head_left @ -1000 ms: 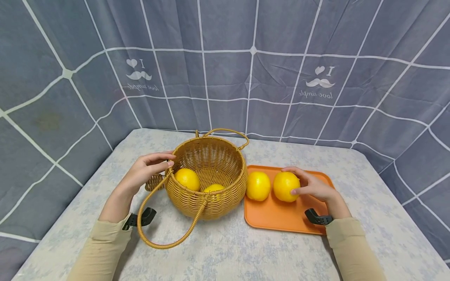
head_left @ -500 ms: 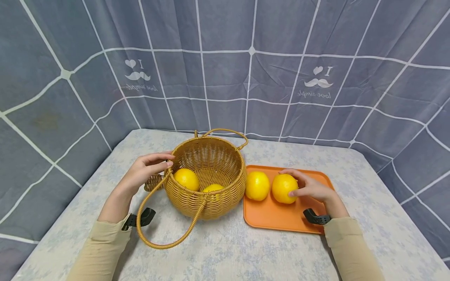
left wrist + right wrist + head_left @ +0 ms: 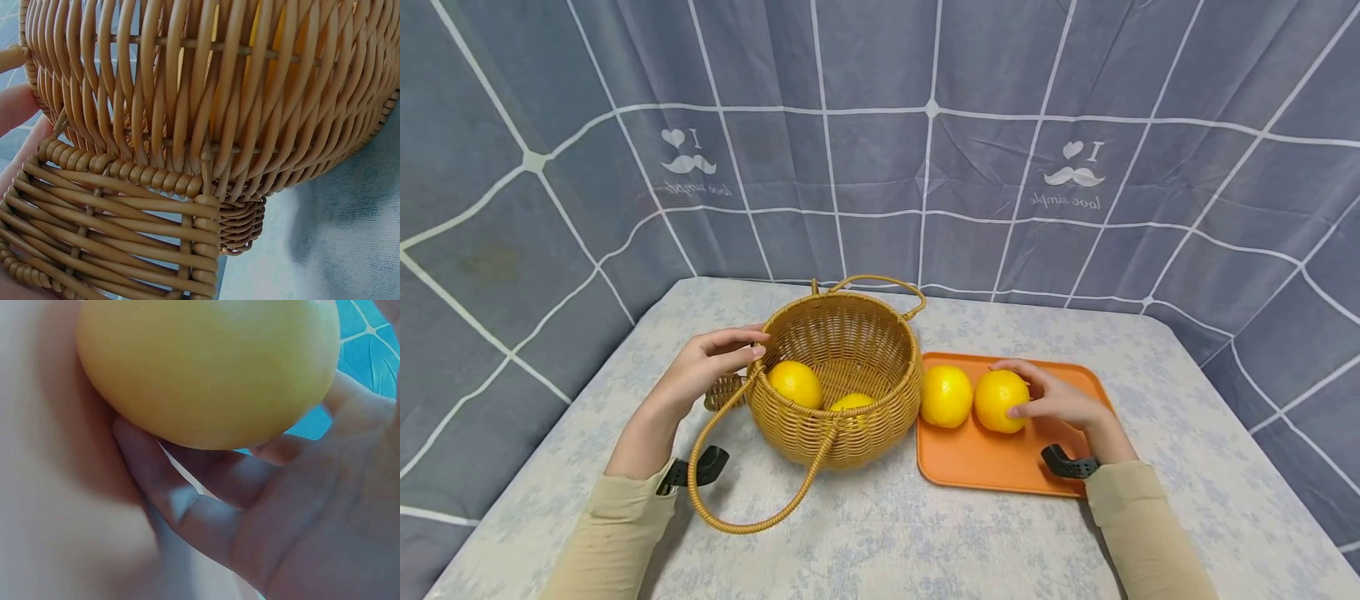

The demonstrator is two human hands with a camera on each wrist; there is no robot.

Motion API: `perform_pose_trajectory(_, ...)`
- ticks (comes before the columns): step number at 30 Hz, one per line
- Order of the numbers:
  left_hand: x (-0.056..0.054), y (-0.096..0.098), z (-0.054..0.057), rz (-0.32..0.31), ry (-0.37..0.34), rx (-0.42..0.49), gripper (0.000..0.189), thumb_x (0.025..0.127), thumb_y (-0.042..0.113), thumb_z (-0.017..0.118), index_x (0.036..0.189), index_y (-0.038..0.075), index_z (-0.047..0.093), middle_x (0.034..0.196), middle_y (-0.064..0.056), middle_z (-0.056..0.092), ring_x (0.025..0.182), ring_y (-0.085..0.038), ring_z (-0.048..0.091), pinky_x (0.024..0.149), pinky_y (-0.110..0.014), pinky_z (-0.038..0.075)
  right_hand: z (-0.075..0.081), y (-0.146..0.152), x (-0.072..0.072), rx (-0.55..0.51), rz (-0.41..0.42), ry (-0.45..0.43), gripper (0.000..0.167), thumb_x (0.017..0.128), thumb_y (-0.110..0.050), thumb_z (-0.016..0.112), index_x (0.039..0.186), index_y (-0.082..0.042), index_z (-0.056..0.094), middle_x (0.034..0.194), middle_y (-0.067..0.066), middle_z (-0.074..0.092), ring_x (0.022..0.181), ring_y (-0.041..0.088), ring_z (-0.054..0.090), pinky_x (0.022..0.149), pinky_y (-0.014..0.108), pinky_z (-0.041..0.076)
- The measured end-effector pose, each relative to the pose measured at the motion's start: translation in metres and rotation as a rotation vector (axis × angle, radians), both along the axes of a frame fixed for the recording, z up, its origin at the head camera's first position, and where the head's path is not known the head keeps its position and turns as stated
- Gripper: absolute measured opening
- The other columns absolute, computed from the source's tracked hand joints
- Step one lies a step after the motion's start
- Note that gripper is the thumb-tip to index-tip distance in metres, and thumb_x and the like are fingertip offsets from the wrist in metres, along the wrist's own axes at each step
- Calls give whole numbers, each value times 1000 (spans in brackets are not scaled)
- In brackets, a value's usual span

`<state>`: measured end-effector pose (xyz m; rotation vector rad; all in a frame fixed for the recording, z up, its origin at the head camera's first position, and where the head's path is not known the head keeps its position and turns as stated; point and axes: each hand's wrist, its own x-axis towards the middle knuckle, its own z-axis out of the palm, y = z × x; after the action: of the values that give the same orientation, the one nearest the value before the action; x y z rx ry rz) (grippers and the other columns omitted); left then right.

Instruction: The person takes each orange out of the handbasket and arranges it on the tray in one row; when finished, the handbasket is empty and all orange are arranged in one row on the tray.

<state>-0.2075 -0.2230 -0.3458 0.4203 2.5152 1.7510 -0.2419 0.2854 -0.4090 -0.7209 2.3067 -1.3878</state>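
My left hand (image 3: 711,367) holds the left rim of a round wicker basket (image 3: 842,433), thumb and fingertips at the edge. Two yellow citrus fruits lie inside: one fruit (image 3: 795,384) at the left, another (image 3: 853,402) partly hidden behind the front wall. My right hand (image 3: 1056,400) grips a third round yellow citrus fruit (image 3: 1000,401) over the orange tray (image 3: 977,467), fingers behind it and thumb at its front right. Just left of it on the tray sits one more such fruit (image 3: 946,397), close against the basket. The right wrist view shows the fingers curled under the held fruit (image 3: 209,369).
One basket handle (image 3: 741,527) loops down toward the front left, while the other handle (image 3: 887,278) stands at the back. A small woven piece (image 3: 112,231) juts from the basket's left side. Grey-blue checked curtains (image 3: 880,167) surround the pale patterned table (image 3: 880,542).
The whole scene has shifted slightly left in the head view. Both hands keep their holds, and the right-hand fruit has moved slightly left, closer to the fruit beside it.
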Motion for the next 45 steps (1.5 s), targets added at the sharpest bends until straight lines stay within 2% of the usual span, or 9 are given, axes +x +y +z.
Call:
perform_pose_trajectory(4, 0, -1, -1, 2, 2, 0, 44, 93, 27, 61, 124, -3, 57, 141, -12, 45, 105, -6, 53, 83, -28, 48, 0, -2, 0, -16, 15, -2, 63, 83, -11, 68, 139, -8, 38, 140, 16, 35, 115, 27, 44, 97, 49, 33)
perform_pose_trajectory(7, 0, 0, -1, 3, 1, 1, 45, 93, 28, 61, 125, -3, 57, 141, -11, 45, 103, -7, 54, 83, -31, 49, 0, -3, 1, -22, 27, -3, 64, 84, -10, 68, 139, -7, 37, 140, 15, 34, 115, 25, 45, 97, 44, 35)
perform_pose_trajectory(11, 0, 0, -1, 4, 0, -2, 45, 93, 28, 61, 125, -3, 57, 141, -11, 45, 102, -7, 54, 82, -31, 49, 0, -4, 1, -34, 33, -18, 65, 84, -11, 68, 139, -5, 36, 140, 15, 34, 113, 24, 46, 95, 34, 39)
perform_pose_trajectory(15, 0, 0, -1, 2, -2, -3, 45, 93, 28, 60, 125, -3, 57, 141, -11, 45, 105, -7, 53, 80, -27, 48, 0, -3, 1, -49, 32, -31, 65, 84, -11, 68, 140, -6, 36, 139, 16, 35, 112, 24, 47, 93, 31, 40)
perform_pose_trajectory(21, 0, 0, -1, -2, -5, 8, 45, 93, 28, 60, 125, -3, 56, 141, -12, 45, 108, -5, 52, 81, -25, 47, -1, -2, -1, -26, 25, -24, 66, 84, -10, 67, 141, -6, 35, 140, 15, 35, 115, 25, 45, 97, 38, 37)
perform_pose_trajectory(27, 0, 0, -1, -6, 0, 17, 44, 93, 27, 60, 125, -3, 57, 140, -12, 45, 107, -5, 52, 81, -24, 47, 1, -5, 0, 28, 25, -22, 82, 79, -14, 76, 146, -12, 29, 142, 15, 33, 118, 33, 41, 99, 50, 32)
perform_pose_trajectory(33, -1, 1, -2, -4, 4, 45, 41, 93, 25, 61, 123, -3, 58, 137, -11, 49, 102, -7, 56, 81, -26, 49, 0, -5, 0, 35, 22, -34, 85, 76, -13, 78, 145, -15, 29, 140, 13, 35, 115, 32, 44, 97, 47, 35)
perform_pose_trajectory(45, -1, 1, -2, -3, 1, 44, 41, 92, 25, 62, 123, -2, 59, 137, -9, 49, 103, -7, 55, 83, -29, 48, 3, -4, 1, 41, 42, -48, 85, 76, -14, 79, 145, -16, 29, 139, 11, 36, 115, 32, 44, 97, 46, 35)
